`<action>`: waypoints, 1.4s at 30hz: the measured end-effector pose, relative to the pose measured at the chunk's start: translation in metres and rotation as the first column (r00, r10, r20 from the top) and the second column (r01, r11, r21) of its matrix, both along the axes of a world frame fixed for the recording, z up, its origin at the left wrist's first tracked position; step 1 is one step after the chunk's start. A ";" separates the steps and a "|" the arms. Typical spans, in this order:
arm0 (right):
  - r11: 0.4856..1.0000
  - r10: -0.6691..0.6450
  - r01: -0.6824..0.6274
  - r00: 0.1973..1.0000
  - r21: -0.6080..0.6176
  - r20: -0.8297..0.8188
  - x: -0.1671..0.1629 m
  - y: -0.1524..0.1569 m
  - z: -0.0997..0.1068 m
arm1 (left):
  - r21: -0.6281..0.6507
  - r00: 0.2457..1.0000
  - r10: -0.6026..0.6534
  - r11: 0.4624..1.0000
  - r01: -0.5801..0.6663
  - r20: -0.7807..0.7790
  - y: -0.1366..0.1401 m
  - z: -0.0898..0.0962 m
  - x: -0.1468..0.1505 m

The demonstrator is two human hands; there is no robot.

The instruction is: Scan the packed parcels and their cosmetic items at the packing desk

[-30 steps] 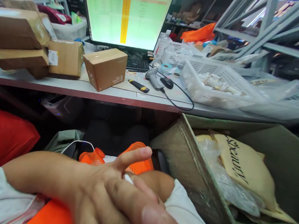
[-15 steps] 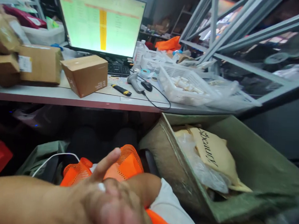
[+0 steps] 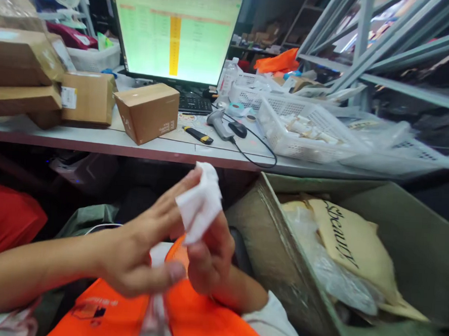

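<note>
A crumpled white tissue (image 3: 201, 204) is raised in front of my orange vest, between my two hands. My right hand (image 3: 213, 258) holds it, with the thumb near the tissue's lower edge and the fingers partly hidden behind it. My left hand (image 3: 139, 249) is beside it with the fingers stretched out and the thumb apart. Its fingertips touch the tissue's left edge or lie just behind it; I cannot tell which.
Ahead is a desk (image 3: 225, 158) with a brown carton (image 3: 147, 115), a yellow-black cutter (image 3: 198, 135), a barcode scanner (image 3: 220, 124), a monitor (image 3: 175, 33) and white baskets (image 3: 302, 147). More cartons (image 3: 87, 99) stand left. A green bin (image 3: 280, 252) at right holds packages (image 3: 349, 236).
My hands were clasped together low in front of me. They have risen and come apart, and the white tissue now shows between them. The view has shifted a little left.
</note>
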State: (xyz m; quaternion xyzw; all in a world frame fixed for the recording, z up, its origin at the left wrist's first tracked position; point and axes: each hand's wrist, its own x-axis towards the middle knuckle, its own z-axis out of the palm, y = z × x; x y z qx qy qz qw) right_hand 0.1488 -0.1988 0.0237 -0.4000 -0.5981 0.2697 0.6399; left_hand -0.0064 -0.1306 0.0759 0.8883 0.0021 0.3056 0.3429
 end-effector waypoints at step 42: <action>0.638 0.382 -0.676 0.694 -0.369 -0.611 0.009 0.029 -0.012 | -0.558 0.915 0.232 0.734 -0.387 -0.330 -0.008 0.005 -0.041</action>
